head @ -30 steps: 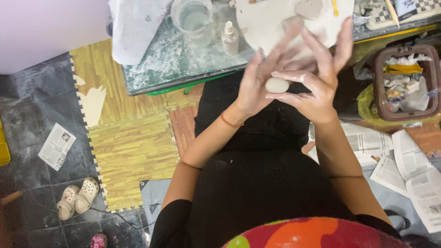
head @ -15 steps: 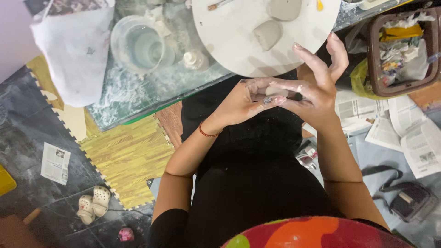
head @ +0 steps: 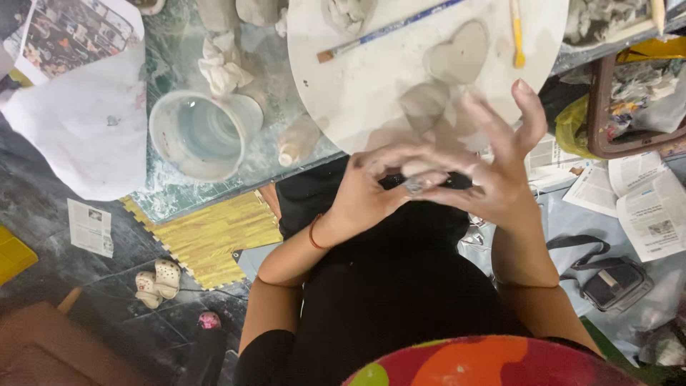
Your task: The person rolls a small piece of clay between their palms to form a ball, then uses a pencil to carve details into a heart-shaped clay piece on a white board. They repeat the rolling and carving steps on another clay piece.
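Observation:
My left hand (head: 361, 191), with a red band at the wrist, and my right hand (head: 496, 175) press together over my black-clad lap, just below the table edge. A small pale clay lump (head: 416, 170) is caught between them, mostly hidden and blurred. The fingers of my right hand are spread upward and my left fingers curl over the lump. Just beyond the hands lies a round white board (head: 357, 93) with a heart-shaped clay slab (head: 457, 53), a second flat clay piece (head: 423, 106), a blue-handled tool (head: 386, 30) and a yellow tool (head: 516, 32).
A clear cup of water (head: 204, 136) and a small bottle (head: 296, 143) stand on the green marbled table (head: 171, 196). A brown basket (head: 607, 125), newspapers (head: 643, 207) and a black bag (head: 614, 282) lie to the right. A yellow foam mat (head: 214, 236) and small shoes (head: 157, 280) lie on the floor to the left.
The view has tilted so the table and board fill more of the frame. My hands stay pressed on the clay lump and have slid against each other, the right fingers more upright now.

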